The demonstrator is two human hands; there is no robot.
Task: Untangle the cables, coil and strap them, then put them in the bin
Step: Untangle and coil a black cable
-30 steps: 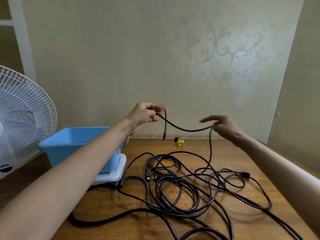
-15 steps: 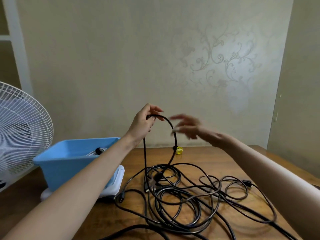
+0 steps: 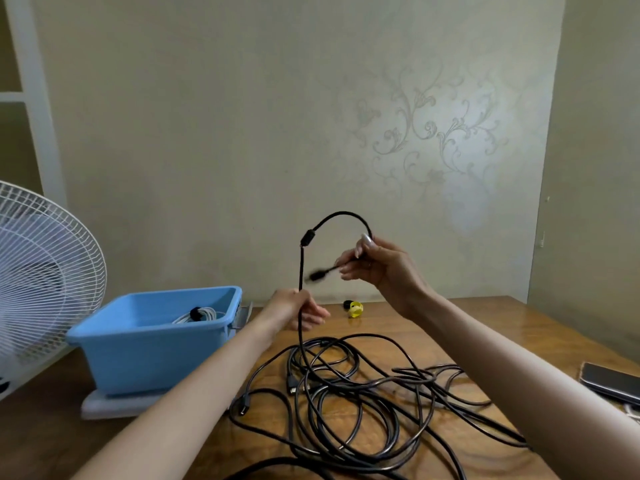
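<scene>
In the centre right of the frame the right hand (image 3: 384, 268) is pinching a black cable (image 3: 341, 213) near its end, with the blurred plug (image 3: 317, 275) sticking out leftward. The cable is arching over and dropping to the left hand (image 3: 294, 308), which is holding it lower down. The tangle (image 3: 346, 393) is lying on the table (image 3: 485, 323) at lower centre, and a blue bin (image 3: 145, 355) is sitting at the left.

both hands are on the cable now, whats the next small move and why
Probably slide the left hand further down the cable and carry that stretch up to the right hand as a loop. The right hand pinches it near its end, one arc stands between the hands, and the rest lies tangled on the table.
</scene>
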